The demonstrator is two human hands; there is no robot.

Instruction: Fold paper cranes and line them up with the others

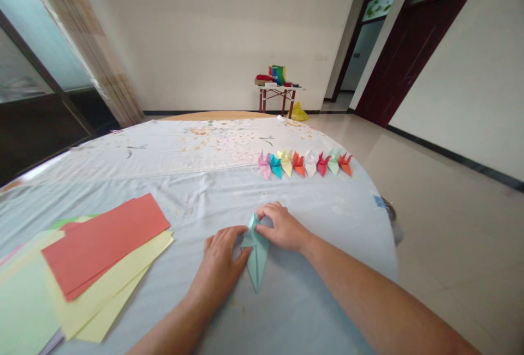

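A pale teal piece of folded paper (257, 259), long and pointed like a narrow diamond, lies on the cloth-covered table in front of me. My left hand (223, 259) grips its left edge near the middle, with thumb and forefinger on the paper. On the upper right edge, my right hand (282, 227) pinches the paper close to its far tip. Farther back to the right stands a row of several folded paper cranes (287, 164) in pink, blue, yellow, orange, white, red and green.
Left of my hands lies a spread stack of coloured paper sheets (110, 240), red on top of yellow and green. A pale tablecloth (327, 300) covers the round table. Beyond it, a small side table (280, 89) holds bags and boxes near a yellow bag (298, 112).
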